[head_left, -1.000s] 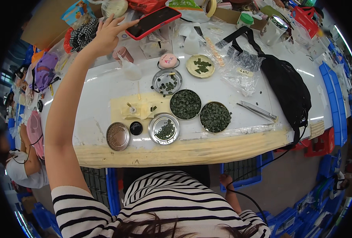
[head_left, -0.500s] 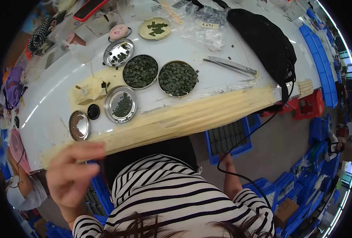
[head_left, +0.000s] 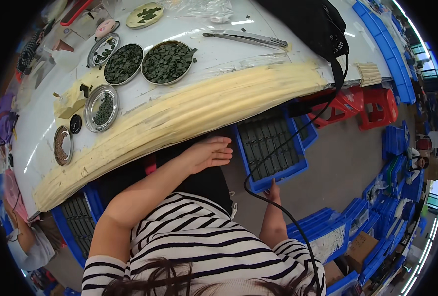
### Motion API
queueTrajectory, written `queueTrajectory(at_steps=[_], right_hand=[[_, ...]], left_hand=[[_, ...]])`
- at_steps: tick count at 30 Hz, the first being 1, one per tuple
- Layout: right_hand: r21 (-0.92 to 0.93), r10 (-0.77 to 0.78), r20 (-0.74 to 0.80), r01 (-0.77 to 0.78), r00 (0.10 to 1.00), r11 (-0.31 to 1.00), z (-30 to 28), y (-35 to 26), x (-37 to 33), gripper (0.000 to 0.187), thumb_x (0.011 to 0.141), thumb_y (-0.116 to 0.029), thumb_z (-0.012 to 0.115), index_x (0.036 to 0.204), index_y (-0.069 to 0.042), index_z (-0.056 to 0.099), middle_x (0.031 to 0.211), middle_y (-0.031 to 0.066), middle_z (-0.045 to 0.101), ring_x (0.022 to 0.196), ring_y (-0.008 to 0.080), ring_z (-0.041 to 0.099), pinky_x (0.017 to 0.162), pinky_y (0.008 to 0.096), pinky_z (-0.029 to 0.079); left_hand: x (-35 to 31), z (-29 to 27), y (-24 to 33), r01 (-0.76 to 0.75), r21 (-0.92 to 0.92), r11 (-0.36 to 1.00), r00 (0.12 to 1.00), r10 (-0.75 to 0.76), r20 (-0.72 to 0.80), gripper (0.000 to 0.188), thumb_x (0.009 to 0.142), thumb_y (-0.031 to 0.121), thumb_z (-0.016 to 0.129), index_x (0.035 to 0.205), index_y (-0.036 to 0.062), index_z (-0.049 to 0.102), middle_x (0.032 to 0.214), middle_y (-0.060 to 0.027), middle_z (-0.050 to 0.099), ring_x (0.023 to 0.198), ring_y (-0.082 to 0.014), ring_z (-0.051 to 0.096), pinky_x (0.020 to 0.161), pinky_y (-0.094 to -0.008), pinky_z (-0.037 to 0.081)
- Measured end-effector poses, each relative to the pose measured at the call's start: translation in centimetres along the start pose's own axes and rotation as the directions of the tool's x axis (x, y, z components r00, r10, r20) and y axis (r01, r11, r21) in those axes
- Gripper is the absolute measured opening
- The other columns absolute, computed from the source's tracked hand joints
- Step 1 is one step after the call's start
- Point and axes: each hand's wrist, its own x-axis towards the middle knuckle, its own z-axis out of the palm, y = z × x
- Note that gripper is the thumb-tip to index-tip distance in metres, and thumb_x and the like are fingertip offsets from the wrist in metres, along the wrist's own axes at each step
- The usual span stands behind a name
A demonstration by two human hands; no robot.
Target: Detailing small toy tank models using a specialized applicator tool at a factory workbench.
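Observation:
A blue plastic crate (head_left: 279, 180) stands low to the right of my lap, partly under the table edge. Rows of dark, flat rectangular pieces (head_left: 267, 143) fill it. My right hand (head_left: 273, 191) grips the crate's near rim, the thumb at the edge and the other fingers mostly hidden. Stretched across my lap, my left hand (head_left: 210, 154) is empty, its fingers extended toward the crate's left side and apart from it. A thin black cable (head_left: 266, 160) hangs across the crate.
On the white table (head_left: 145, 106) stand round metal dishes of dark green chips (head_left: 167, 61), a dish of brown grains (head_left: 62, 145), and tweezers (head_left: 246, 37). A black bag (head_left: 303, 22) lies at the far right. Red stools (head_left: 377, 108) and stacked blue crates (head_left: 322, 229) are to the right.
My left hand has swung from the left, near the table edge, across my lap toward the crate. The view has turned right and down; my right hand remains at the crate's rim.

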Motion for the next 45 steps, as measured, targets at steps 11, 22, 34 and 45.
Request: queueTrajectory(at_steps=[11,22,34,45], right_hand=[[0.155,0.087,-0.111,-0.069,0.990,0.985,1.3,1.0,2.6,0.053,0.090,-0.037,0.058,0.129,-0.005,0.045,0.126,0.0097,0.054,0.115,0.0277,0.051,0.093,0.0497,0.039],[0.329,-0.010,-0.126,0.051,0.992,0.943,2.3,2.7,2.9,0.046,0.090,-0.018,0.058,0.128,0.004,0.044,0.116,0.0141,0.057,0.106,0.0284,0.057,0.091,0.0425,0.047],[0.353,-0.127,-0.227,0.203,0.966,0.913,4.2,3.8,-1.1,0.041,0.084,-0.001,0.054,0.124,0.005,0.049,0.115,0.0148,0.058,0.101,0.0276,0.059,0.088,0.0395,0.048],[0.568,-0.053,-0.353,0.260,0.934,0.781,2.7,10.7,-9.2,0.026,0.078,-0.002,0.056,0.103,0.007,0.057,0.093,0.0116,0.061,0.083,0.0260,0.061,0.077,0.0372,0.050]], left_hand=[[25.4,-4.4,-6.0,0.112,0.284,0.952,0.746,0.108,-0.657,0.043,0.079,0.027,0.069,0.111,0.0057,0.051,0.111,-0.0153,0.051,0.101,-0.0232,0.053,0.081,-0.0391,0.049],[30.6,-5.4,-5.8,0.235,0.378,0.895,0.689,0.121,-0.715,0.041,0.077,0.026,0.071,0.107,0.0057,0.052,0.105,-0.0140,0.052,0.095,-0.0223,0.054,0.076,-0.0386,0.049],[31.1,-5.5,-5.4,0.280,0.516,0.810,0.742,0.158,-0.652,0.038,0.074,0.024,0.072,0.102,0.0057,0.053,0.099,-0.0126,0.054,0.089,-0.0214,0.055,0.071,-0.0381,0.050],[25.8,-0.8,-4.4,0.230,0.749,0.622,0.938,0.063,-0.341,0.037,0.072,0.023,0.074,0.098,0.0056,0.054,0.094,-0.0114,0.056,0.083,-0.0205,0.056,0.067,-0.0376,0.050]])
